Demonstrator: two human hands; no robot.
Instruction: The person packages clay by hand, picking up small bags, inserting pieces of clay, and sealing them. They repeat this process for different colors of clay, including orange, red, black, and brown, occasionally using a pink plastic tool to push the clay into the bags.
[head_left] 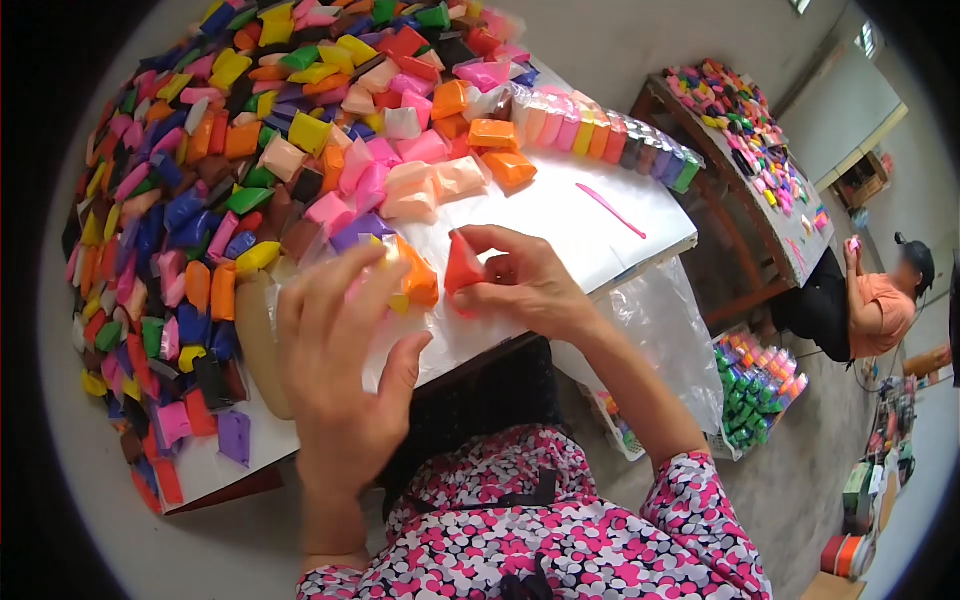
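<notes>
A heap of coloured packets (200, 190) covers the far left of the white tabletop (560, 225). Next comes the left hand (345, 380), blurred, its fingers extended and thumb apart, gripping nothing visible; whether its fingertips touch the orange packet (424, 278) beside them I cannot tell. Just right of that, a red packet (462, 268) sits pinched between thumb and fingers of the right hand (535, 285), above the table's near edge. Farther right lie 1 clear-wrapped row of packets (600, 140) and 1 pink stick (612, 212); at far right sits 1 person (878, 312).
</notes>
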